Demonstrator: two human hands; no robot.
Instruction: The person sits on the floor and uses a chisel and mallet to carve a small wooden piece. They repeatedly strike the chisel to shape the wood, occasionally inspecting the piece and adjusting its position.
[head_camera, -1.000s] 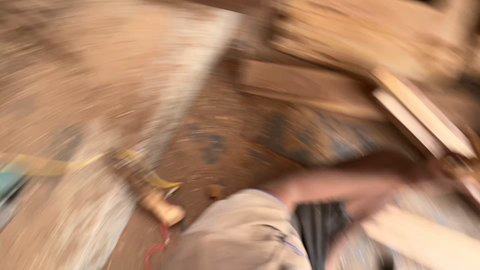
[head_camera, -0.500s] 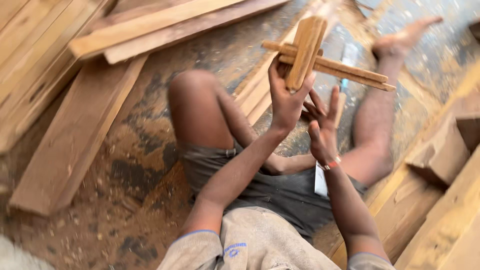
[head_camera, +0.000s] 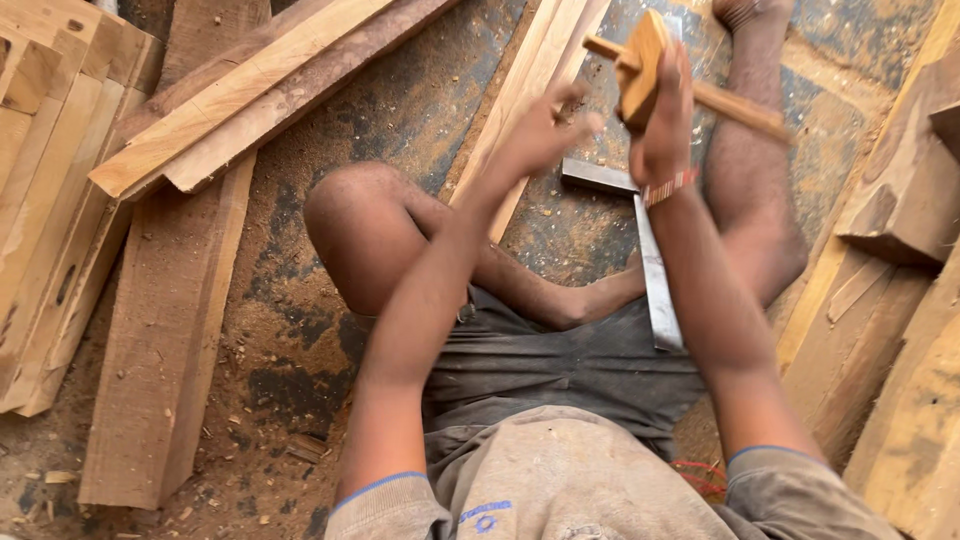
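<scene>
Sawdust-covered floor (head_camera: 290, 330), planks (head_camera: 240, 90) around. Right hand (head_camera: 662, 120) grips wooden marking gauge (head_camera: 645, 65), raised above the legs. Left hand (head_camera: 545, 130) just beside it, fingers loosely curled, holding nothing. Steel square (head_camera: 650, 260) lies below.

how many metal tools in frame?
1: a steel square lying on the floor between the legs, partly behind the right hand, which holds a wooden gauge. More may be hidden.
</scene>
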